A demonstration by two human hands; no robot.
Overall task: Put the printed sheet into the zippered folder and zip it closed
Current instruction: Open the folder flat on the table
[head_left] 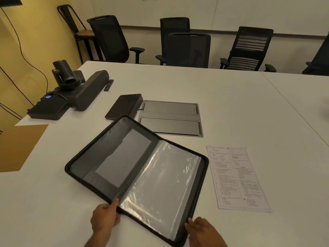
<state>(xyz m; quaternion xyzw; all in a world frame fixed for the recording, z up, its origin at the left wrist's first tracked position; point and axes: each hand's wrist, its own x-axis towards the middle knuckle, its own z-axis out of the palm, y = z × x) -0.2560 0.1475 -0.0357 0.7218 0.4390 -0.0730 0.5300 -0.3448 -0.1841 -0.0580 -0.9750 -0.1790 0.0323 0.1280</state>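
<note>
Gripping folder (138, 168), hands (105, 218) partly cropped

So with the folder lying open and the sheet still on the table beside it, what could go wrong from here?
1. The clear sleeves look limp and crinkled, so the sheet may snag or crease going in.
2. The left hand and right hand hold only the folder's near edge; the left cover is raised and could flop.
3. A sleeve or sheet edge sticking out could catch in the zipper.
</note>
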